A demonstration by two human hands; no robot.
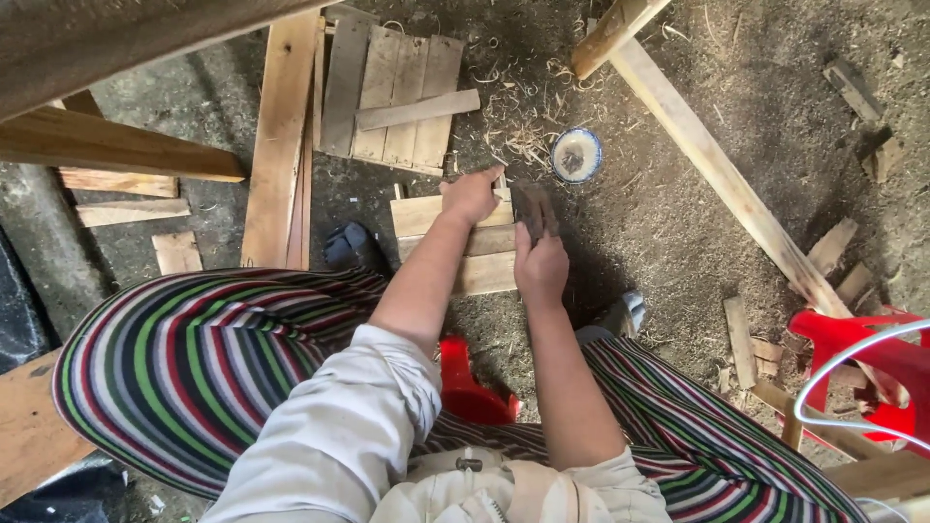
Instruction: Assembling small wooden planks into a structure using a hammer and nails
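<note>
Head view, the only one we get: we sit on a red stool (465, 383), knees spread in striped trousers, so the work lies on the dirt floor (668, 203) between our feet. Our left hand (472, 194) reaches forward, fingers curled over the far edge of the stacked short boards (455, 242), apparently pinning them so they do not slide. Our right hand (541, 263) is wrapped shut around a dark flat block-like tool (534, 210), held upright at the boards' right edge; what kind of tool, we cannot tell. We count about three short boards in the stack, touching, slightly fanned. One small round bowl (576, 155) sits just beyond, within reach, beside a litter of wood shavings (523, 131). One slatted panel (387, 92) lies farther out with one loose batten across it. One long plank (279, 136) lies left of it, one long batten (722, 174) runs diagonally at right. One red plastic chair (862, 358) stands at the right edge, several offcuts near it.
</note>
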